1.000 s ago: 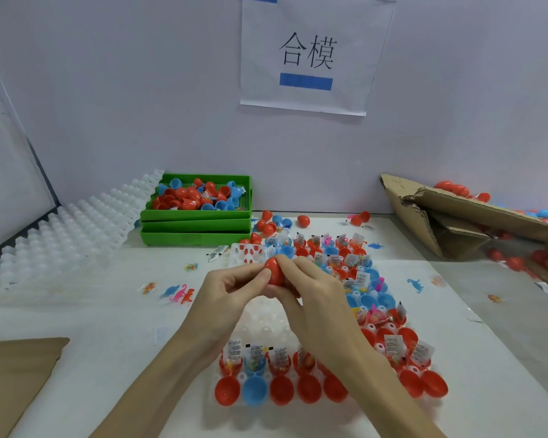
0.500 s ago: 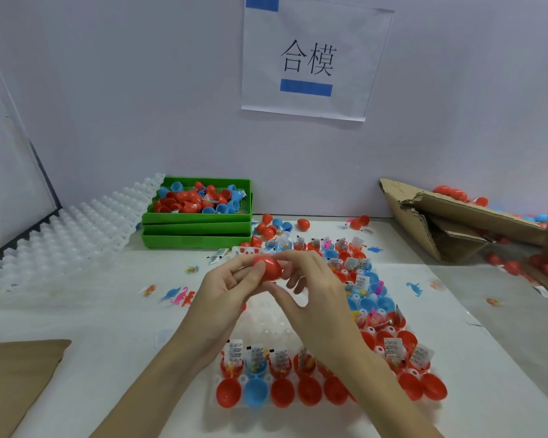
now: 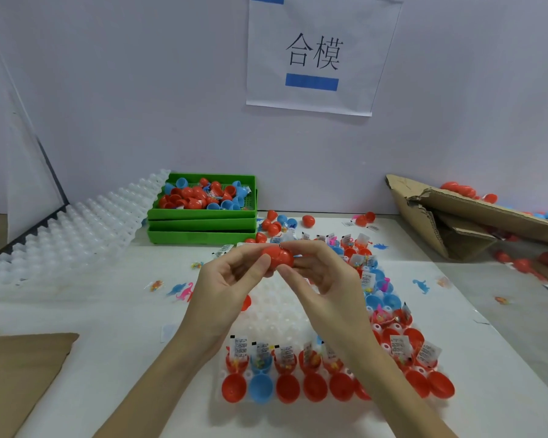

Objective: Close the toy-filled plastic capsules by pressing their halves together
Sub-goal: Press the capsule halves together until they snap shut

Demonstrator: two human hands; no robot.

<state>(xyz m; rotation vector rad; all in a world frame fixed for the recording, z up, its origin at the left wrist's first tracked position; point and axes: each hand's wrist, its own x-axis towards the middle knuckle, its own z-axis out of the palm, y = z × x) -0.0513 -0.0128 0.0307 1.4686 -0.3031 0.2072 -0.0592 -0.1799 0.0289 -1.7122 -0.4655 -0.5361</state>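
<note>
A red capsule is held in the air above the white moulded tray. My left hand pinches its left side with thumb and fingers. My right hand pinches its right side, thumb below and fingers above. The two halves look joined. On the tray's near rows stand open red and blue capsule halves, several with bagged toys in them. More filled halves run along the tray's right side.
Stacked green bins with loose red and blue halves stand at the back. A white bumpy tray leans at the left. A torn cardboard box with capsules lies at the right. Brown cardboard covers the near left. Small toy dinosaurs are scattered about.
Both hands have lifted the red capsule slightly up and away from me. The right fingers have spread a little around it.
</note>
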